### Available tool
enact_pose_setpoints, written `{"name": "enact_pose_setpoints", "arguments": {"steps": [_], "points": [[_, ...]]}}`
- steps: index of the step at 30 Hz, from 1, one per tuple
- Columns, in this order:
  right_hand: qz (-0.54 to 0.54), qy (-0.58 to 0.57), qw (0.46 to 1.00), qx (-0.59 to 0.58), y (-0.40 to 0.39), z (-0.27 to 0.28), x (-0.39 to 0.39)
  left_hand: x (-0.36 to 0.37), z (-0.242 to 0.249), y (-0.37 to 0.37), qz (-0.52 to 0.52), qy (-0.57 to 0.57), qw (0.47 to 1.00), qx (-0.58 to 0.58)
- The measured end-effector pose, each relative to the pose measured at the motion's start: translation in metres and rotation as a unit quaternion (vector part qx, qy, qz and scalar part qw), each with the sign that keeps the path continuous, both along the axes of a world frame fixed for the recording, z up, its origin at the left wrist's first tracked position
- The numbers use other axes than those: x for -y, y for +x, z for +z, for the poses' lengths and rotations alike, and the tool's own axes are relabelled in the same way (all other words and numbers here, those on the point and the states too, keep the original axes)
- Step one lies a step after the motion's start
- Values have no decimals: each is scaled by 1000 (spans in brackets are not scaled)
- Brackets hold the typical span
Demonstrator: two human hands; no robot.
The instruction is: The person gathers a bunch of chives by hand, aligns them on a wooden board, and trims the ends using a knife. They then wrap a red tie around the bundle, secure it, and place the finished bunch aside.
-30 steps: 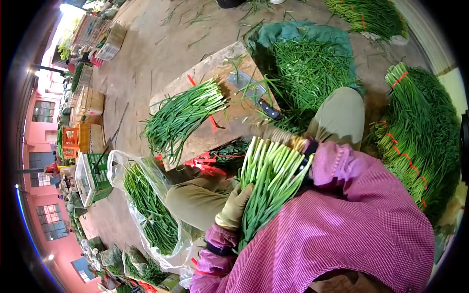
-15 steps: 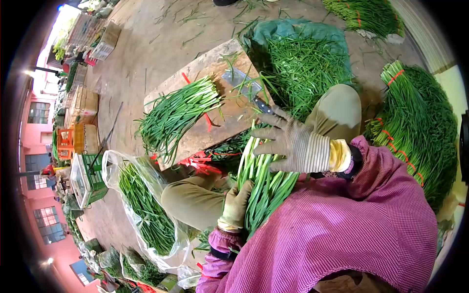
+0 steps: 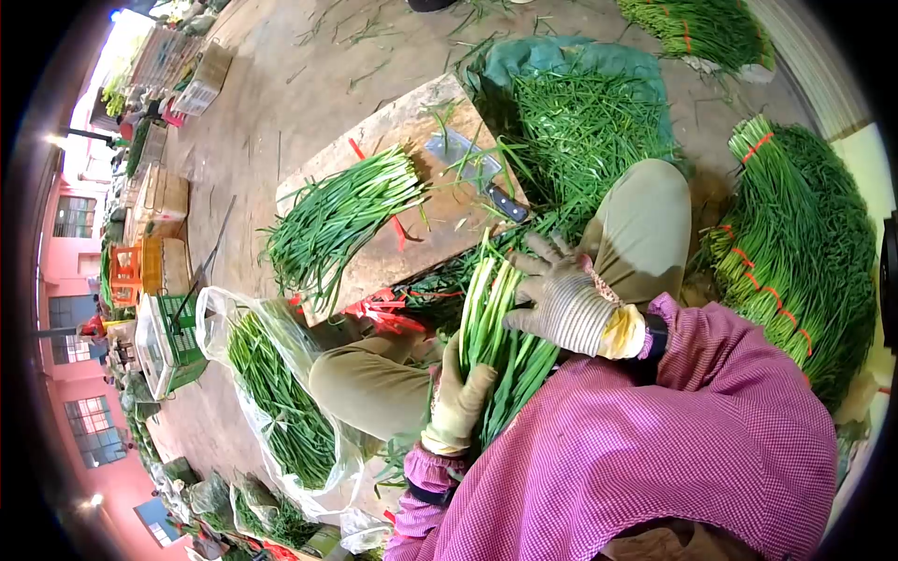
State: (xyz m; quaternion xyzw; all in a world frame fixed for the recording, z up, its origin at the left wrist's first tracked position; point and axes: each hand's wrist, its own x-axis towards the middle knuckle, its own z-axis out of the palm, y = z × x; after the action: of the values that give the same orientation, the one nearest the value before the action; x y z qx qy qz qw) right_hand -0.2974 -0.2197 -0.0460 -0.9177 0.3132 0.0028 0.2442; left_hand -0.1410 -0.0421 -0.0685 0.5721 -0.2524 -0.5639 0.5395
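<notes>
Both of my hands wear pale work gloves. My left hand (image 3: 458, 402) is wrapped round the lower left side of a bundle of green stalks (image 3: 500, 351) over my lap. On the bundle's upper right side lies my right hand (image 3: 561, 294), its fingers spread apart. A larger pile of cut greens (image 3: 346, 220) rests on a wooden board (image 3: 430, 243), across a red tie (image 3: 400, 234). Beside it on the board are a cleaver's blade (image 3: 463, 159) and its black handle (image 3: 506, 202). Red ties (image 3: 383, 311) hang at the board's near edge.
A green sack (image 3: 645, 70) of loose greens (image 3: 589, 131) lies beyond my knee. Banded bundles (image 3: 786, 224) are piled at the right. At the left stand an open plastic bag (image 3: 281, 402) of greens, a green crate (image 3: 182, 341) and an orange chair (image 3: 124, 274).
My right hand has moved down and slightly right, off the stalk tips and onto the bundle's side. My left hand has shifted slightly and its fingers have loosened.
</notes>
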Motion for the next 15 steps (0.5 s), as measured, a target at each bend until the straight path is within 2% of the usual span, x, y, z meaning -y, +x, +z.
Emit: {"name": "enact_pose_setpoints", "arguments": {"steps": [2,3,5,8,10,14,15], "points": [[-27,72,996,39,3,1,-1,5,7,-7,16,32,999,32],[-49,62,995,62,3,-5,-5,5,7,-7,17,32,999,32],[-42,77,994,66,2,-9,-1,5,7,-5,62,124,989,-47],[-68,98,989,85,-1,-13,-3,6,5,-2,87,126,987,-52],[-47,110,990,74,-3,-9,-1,2,1,-2,81,117,989,-37],[-87,81,993,26,9,-7,-6,4,6,-9,84,100,991,-21],[-66,92,993,38,11,-24,-2,2,2,-9,83,98,992,-7]]}}
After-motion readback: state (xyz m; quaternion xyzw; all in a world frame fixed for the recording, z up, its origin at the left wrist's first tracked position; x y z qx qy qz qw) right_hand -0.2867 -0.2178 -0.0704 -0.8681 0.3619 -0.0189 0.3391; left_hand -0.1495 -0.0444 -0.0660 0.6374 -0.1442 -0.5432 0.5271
